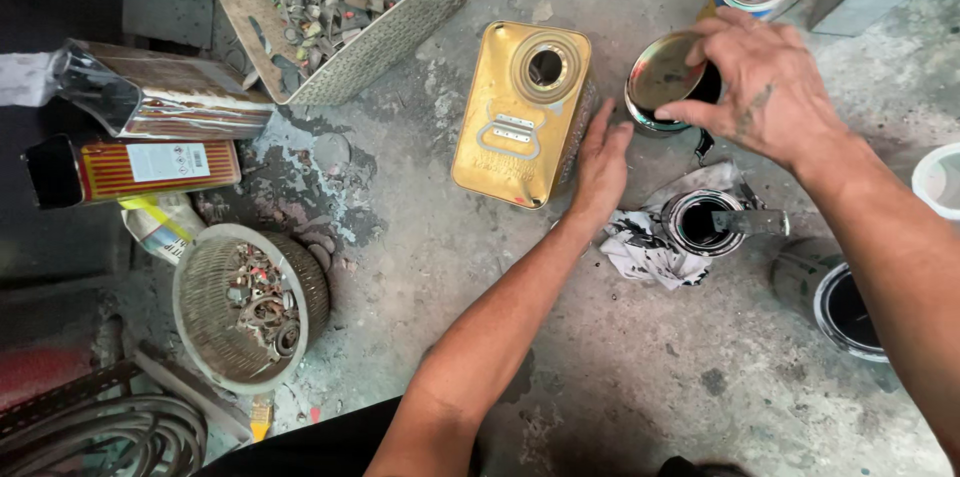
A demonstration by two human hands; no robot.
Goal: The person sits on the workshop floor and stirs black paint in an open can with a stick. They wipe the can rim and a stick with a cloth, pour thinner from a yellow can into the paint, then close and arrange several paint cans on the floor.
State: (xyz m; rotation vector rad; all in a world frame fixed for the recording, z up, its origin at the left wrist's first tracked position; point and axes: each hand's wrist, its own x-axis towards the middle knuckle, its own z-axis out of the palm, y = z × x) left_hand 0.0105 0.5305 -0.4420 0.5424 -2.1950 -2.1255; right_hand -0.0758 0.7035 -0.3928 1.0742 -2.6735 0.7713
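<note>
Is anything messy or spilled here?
Yes. The crumpled white rag on the grey concrete floor is smeared with black, beside the small open tin of black liquid. The right hand tilts another small round tin, and black runs below it.

Stained, cracked grey concrete floor (620, 377)

Two bare forearms reach forward; left hand (600, 162) lies flat, fingers extended; right hand (765, 87) curls, fingertips pinching.

White tub (940, 180) cut by right edge; basket (340, 12) top cropped.
</note>
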